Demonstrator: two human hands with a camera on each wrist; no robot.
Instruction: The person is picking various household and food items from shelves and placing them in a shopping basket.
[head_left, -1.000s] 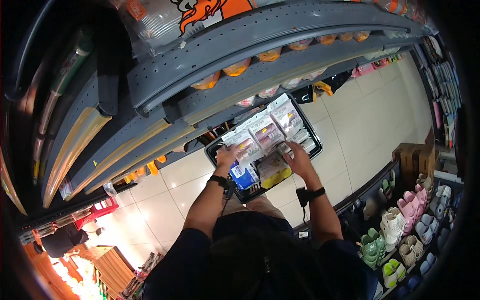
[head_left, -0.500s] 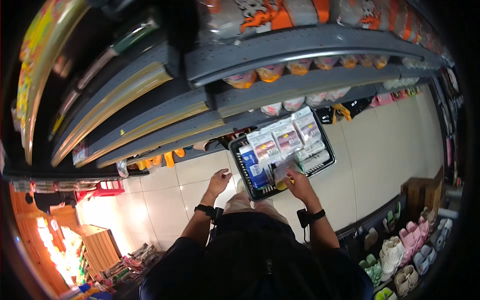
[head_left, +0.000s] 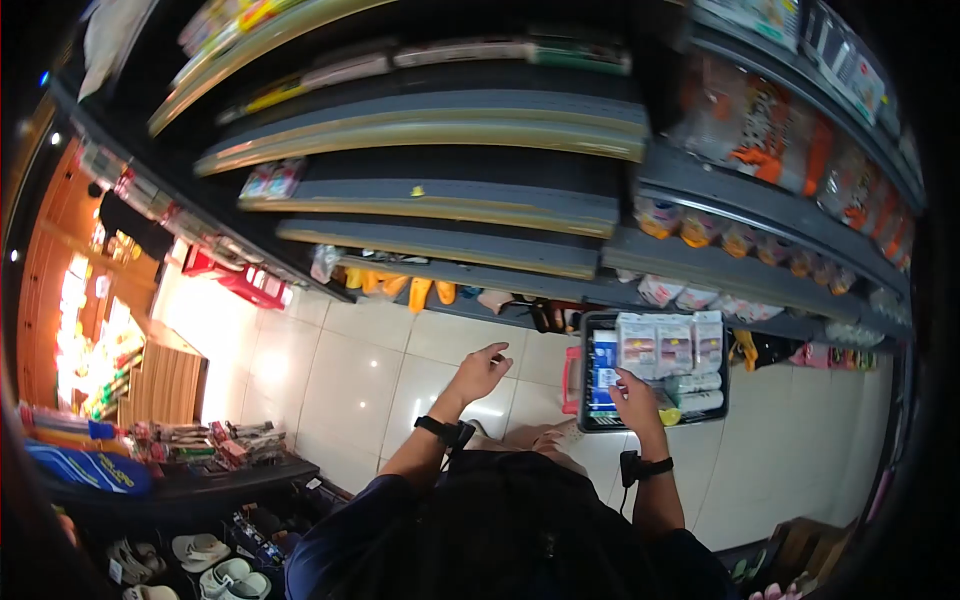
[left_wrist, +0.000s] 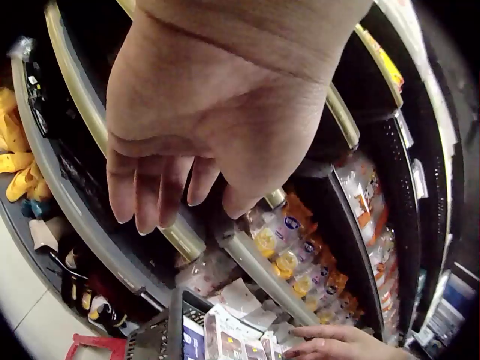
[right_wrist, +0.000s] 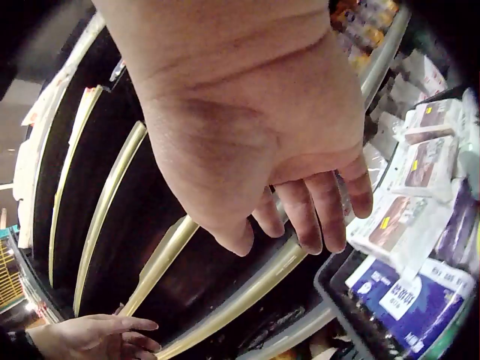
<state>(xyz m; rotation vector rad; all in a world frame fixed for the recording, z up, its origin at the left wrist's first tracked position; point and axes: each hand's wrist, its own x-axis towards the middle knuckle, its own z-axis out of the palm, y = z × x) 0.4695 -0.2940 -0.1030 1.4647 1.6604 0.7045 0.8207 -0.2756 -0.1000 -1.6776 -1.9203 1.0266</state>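
Note:
My left hand [head_left: 482, 372] is held out over the floor, left of a black shopping basket [head_left: 726, 350]. Its fingers are loosely bent, and the left wrist view shows nothing in them. My right hand [head_left: 638, 403] hangs above the basket's near left part, overlapping it in the head view; the right wrist view shows its fingers relaxed, with nothing in the palm. In the basket, white pouches with pinkish labels [right_wrist: 420, 169] stand in a row. Beside them lie a blue-and-white pack [right_wrist: 409, 300] and white rolled packages [head_left: 700, 400]. A red handle [head_left: 571, 380] sticks out at the basket's left side.
Grey shelves [head_left: 420, 195] rise along the far side, with bagged goods [head_left: 740, 240] to the right. Yellow items [head_left: 420, 293] lie low under them. Tiled floor [head_left: 350, 370] stretches around my legs. Footwear [head_left: 232, 578] stands at the lower left, by a wooden box [head_left: 165, 385].
Both hands have left the basket's contents; the left came away first, and the right has lifted off a package. The view has swung left, so the basket now appears further right.

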